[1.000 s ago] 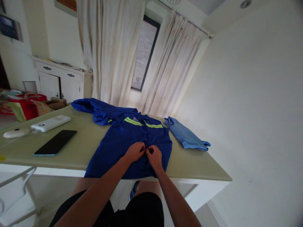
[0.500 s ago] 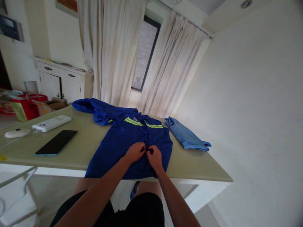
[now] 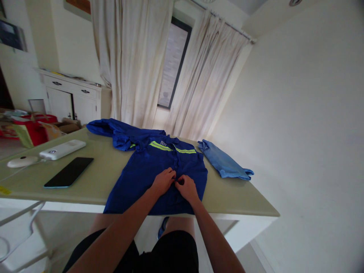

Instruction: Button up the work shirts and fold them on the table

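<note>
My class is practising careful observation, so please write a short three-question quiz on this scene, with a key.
1. Multiple choice: which thing lies on the smooth, pale green-topped table to the right of the dark blue cloth shirt with yellow-green chest stripes?
A) a red bag
B) a folded light-blue cloth
C) a white wooden cabinet

2. True or false: the left hand and the right hand both touch the front of the shirt.

3. Short answer: which lies closer to the table's near edge, the flat black rectangular phone or the white oblong plastic device?

Key: 1 B; 2 true; 3 the phone.
</note>
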{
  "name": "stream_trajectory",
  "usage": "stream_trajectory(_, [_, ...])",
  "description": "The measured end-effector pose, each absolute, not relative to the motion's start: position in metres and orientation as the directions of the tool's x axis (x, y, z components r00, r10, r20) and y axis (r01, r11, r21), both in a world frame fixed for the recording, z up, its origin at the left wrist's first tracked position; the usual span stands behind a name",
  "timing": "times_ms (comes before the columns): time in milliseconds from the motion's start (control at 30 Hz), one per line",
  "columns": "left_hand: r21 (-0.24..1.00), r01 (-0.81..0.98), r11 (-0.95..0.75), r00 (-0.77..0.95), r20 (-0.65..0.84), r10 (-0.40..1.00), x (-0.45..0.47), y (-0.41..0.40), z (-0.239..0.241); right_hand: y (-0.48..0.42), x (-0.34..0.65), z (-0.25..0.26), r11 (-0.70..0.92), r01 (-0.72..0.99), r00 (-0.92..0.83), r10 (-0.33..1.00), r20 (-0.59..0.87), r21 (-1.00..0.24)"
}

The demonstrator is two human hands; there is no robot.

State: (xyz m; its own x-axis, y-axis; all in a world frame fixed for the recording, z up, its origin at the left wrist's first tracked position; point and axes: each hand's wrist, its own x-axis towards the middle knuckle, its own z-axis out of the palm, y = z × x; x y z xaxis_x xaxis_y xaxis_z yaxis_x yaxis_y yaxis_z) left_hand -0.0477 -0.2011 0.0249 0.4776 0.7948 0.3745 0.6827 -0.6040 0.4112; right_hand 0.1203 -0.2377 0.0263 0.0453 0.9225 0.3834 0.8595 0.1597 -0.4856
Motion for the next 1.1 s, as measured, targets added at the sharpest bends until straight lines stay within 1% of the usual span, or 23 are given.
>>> stream_trajectory(67, [0.383, 0.707, -0.595, 0.467, 0.379, 0.799, -0.046, -0.201, 0.025, -0.242, 0.122, 0.034, 0.117, 0.913, 0.017, 0.946, 0.325, -0.392])
stream_trajectory(133, [0.345, 0.727, -0.594, 0.463, 0.393, 0.795, -0.045, -0.201, 0.025, -0.248, 0.122, 0.041, 0.088, 0.949, 0.008, 0.953, 0.301, -0.302])
stream_trajectory(200, [0.317, 0.719, -0.618, 0.479, 0.417, 0.772, -0.045, -0.202, 0.024, -0.251, 0.12, 0.043, 0.078, 0.963, 0.006, 0.951, 0.308, -0.259])
stream_trajectory(233, [0.307, 0.696, -0.649, 0.506, 0.432, 0.747, -0.045, -0.201, 0.024, -0.251, 0.119, 0.042, 0.078, 0.962, 0.01, 0.948, 0.317, -0.263])
stream_trajectory(300, [0.294, 0.622, -0.726, 0.573, 0.46, 0.678, -0.047, -0.201, 0.024, -0.249, 0.119, 0.036, 0.082, 0.941, 0.036, 0.94, 0.34, -0.327])
stream_trajectory(367, [0.296, 0.553, -0.779, 0.622, 0.475, 0.622, -0.048, -0.2, 0.024, -0.245, 0.121, 0.027, 0.091, 0.883, 0.095, 0.926, 0.366, -0.459])
stream_trajectory(467, [0.308, 0.517, -0.799, 0.655, 0.459, 0.601, -0.049, -0.2, 0.025, -0.241, 0.127, 0.016, 0.124, 0.731, 0.186, 0.91, 0.371, -0.671])
stream_trajectory(533, [0.296, 0.51, -0.808, 0.684, 0.43, 0.589, -0.048, -0.201, 0.026, -0.242, 0.131, 0.013, 0.167, 0.626, 0.22, 0.899, 0.378, -0.761])
stream_trajectory(600, [0.282, 0.507, -0.815, 0.708, 0.403, 0.58, -0.048, -0.202, 0.027, -0.244, 0.134, 0.014, 0.209, 0.537, 0.255, 0.883, 0.394, -0.817])
stream_trajectory(700, [0.292, 0.474, -0.831, 0.736, 0.387, 0.556, -0.047, -0.204, 0.028, -0.248, 0.136, 0.015, 0.233, 0.443, 0.311, 0.866, 0.392, -0.866])
stream_trajectory(800, [0.316, 0.401, -0.86, 0.761, 0.407, 0.505, -0.047, -0.207, 0.029, -0.248, 0.136, 0.015, 0.253, 0.392, 0.341, 0.853, 0.395, -0.884])
stream_trajectory(933, [0.298, 0.338, -0.893, 0.807, 0.396, 0.437, -0.047, -0.21, 0.032, -0.247, 0.135, 0.014, 0.269, 0.395, 0.325, 0.853, 0.408, -0.878])
stream_trajectory(1100, [0.27, 0.342, -0.9, 0.838, 0.347, 0.422, -0.044, -0.213, 0.034, -0.247, 0.135, 0.015, 0.267, 0.404, 0.313, 0.859, 0.406, -0.875])
